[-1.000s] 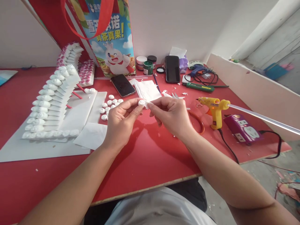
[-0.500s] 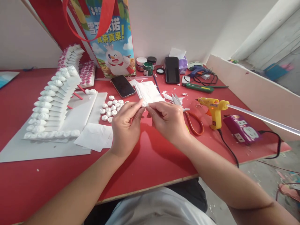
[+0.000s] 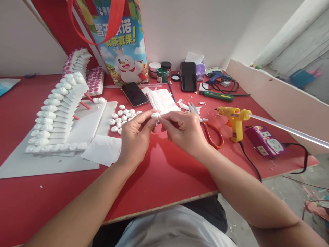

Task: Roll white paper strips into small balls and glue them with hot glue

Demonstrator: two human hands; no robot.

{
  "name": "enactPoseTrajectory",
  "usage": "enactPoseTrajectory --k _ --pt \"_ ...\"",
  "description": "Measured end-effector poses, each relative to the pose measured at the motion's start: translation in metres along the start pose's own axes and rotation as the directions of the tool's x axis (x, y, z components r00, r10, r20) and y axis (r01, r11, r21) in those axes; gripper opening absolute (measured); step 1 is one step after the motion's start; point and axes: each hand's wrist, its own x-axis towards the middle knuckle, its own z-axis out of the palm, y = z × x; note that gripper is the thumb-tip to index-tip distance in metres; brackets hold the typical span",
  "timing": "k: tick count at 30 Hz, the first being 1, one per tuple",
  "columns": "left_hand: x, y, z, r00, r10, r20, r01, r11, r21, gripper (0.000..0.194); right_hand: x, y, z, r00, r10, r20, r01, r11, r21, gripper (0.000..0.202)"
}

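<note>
The red table (image 3: 161, 178) fills most of the view. At its far side a printed bag (image 3: 128, 65) stands upright. To the left, a white slatted structure (image 3: 61, 125) edged with rosettes rests on a white board (image 3: 46, 168). To the right, a yellow glue gun (image 3: 234, 120) points its nozzle leftward, a clear stick (image 3: 285, 128) extending from its rear; a purple box (image 3: 266, 141) lies just beside it. Scissors (image 3: 206, 134) with orange handles lie open behind the right forearm.

The left hand (image 3: 136, 137) is closed in a pinch, thumb and forefinger gripping the held rosette from the left. The right hand (image 3: 186, 128) is likewise pinched, fingertips on its right edge; how far they reach underneath appears obscured. A phone (image 3: 135, 94) and a stack of white paper (image 3: 163, 99) lie beyond the hands. Loose white rosettes (image 3: 124, 118) sit clustered on the table, left of the fingers. Smallest noted: the held rosette (image 3: 155, 115), white, raised between both hands in front of the paper stack.
</note>
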Motion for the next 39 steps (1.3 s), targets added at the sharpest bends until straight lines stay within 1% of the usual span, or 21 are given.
enactPoseTrajectory --k 2,3,4,6,9,11,12,14,16,18,20,22,24,27,30,33,34,36,39 --pt "-0.001 0.0 0.002 1.0 -0.017 -0.015 0.017 1.0 -0.013 0.025 0.0 -0.002 0.001 1.0 -0.004 -0.003 0.004 1.0 -0.014 0.03" --pt "-0.001 0.002 0.002 1.0 -0.001 -0.025 0.001 1.0 0.012 0.024 0.0 -0.003 0.001 1.0 -0.012 -0.008 0.012 1.0 -0.02 0.03" --pt "-0.002 0.004 0.002 0.999 0.037 -0.036 -0.035 0.998 0.057 0.023 0.0 -0.005 0.002 1.0 -0.018 -0.014 0.017 1.0 -0.022 0.03" --pt "-0.003 0.009 0.003 0.984 0.171 -0.051 -0.159 0.97 0.185 0.021 -0.001 -0.007 0.003 1.0 -0.007 -0.027 0.007 1.0 -0.02 0.028" --pt "-0.004 0.012 0.003 0.919 0.394 -0.019 -0.364 0.866 0.342 0.021 -0.003 -0.008 0.005 0.999 0.038 -0.034 -0.038 0.999 -0.007 0.026" --pt "-0.003 0.01 0.002 0.879 0.476 0.031 -0.448 0.801 0.397 0.025 -0.003 -0.007 0.004 0.998 0.052 -0.04 -0.053 0.999 -0.009 0.024" --pt "-0.003 0.008 0.001 0.869 0.491 0.064 -0.472 0.782 0.408 0.027 -0.003 -0.006 0.002 0.998 0.056 -0.039 -0.056 0.998 -0.015 0.024" --pt "-0.002 0.007 -0.003 0.868 0.476 0.139 -0.489 0.776 0.398 0.03 -0.001 -0.002 -0.003 0.997 0.074 -0.011 -0.075 0.997 -0.023 0.023" --pt "0.0 0.007 -0.007 0.881 0.429 0.198 -0.473 0.806 0.356 0.027 0.002 0.003 -0.01 0.993 0.099 0.064 -0.099 0.995 0.002 0.023" --pt "0.003 0.009 -0.012 0.902 0.374 0.215 -0.426 0.851 0.307 0.021 0.005 0.007 -0.017 0.983 0.109 0.15 -0.118 0.991 0.058 0.023" --pt "0.007 0.012 -0.016 0.925 0.311 0.219 -0.362 0.895 0.26 0.016 0.006 0.01 -0.021 0.975 0.093 0.201 -0.117 0.987 0.11 0.023" --pt "0.011 0.014 -0.02 0.937 0.248 0.247 -0.301 0.931 0.207 0.015 0.007 0.01 -0.023 0.971 0.076 0.225 -0.109 0.984 0.138 0.023" --pt "0.013 0.014 -0.023 0.937 0.199 0.287 -0.254 0.953 0.166 0.017 0.007 0.009 -0.023 0.97 0.062 0.237 -0.101 0.982 0.159 0.023" --pt "0.013 0.014 -0.025 0.926 0.178 0.332 -0.241 0.958 0.157 0.024 0.007 0.008 -0.023 0.966 0.056 0.251 -0.1 0.981 0.167 0.022" --pt "0.012 0.013 -0.024 0.922 0.201 0.331 -0.273 0.943 0.188 0.022 0.007 0.008 -0.02 0.968 0.065 0.242 -0.091 0.991 0.099 0.021" --pt "0.012 0.012 -0.021 0.937 0.192 0.293 -0.261 0.94 0.218 0.019 0.006 0.008 -0.017 0.981 0.106 0.164 -0.107 0.994 -0.001 0.019" --pt "0.011 0.011 -0.02 0.946 0.17 0.276 -0.232 0.95 0.211 0.019 0.005 0.008 -0.015 0.985 0.115 0.131 -0.113 0.993 -0.022 0.018" --pt "0.011 0.01 -0.019 0.965 0.098 0.244 -0.138 0.979 0.152 0.019 0.004 0.007 -0.013 0.991 0.102 0.083 -0.099 0.994 -0.042 0.015" --pt "0.012 0.009 -0.019 0.973 -0.018 0.229 0.022 1.0 -0.016 0.021 0.002 0.005 -0.011 0.998 0.016 0.056 -0.014 0.999 -0.029 0.009"
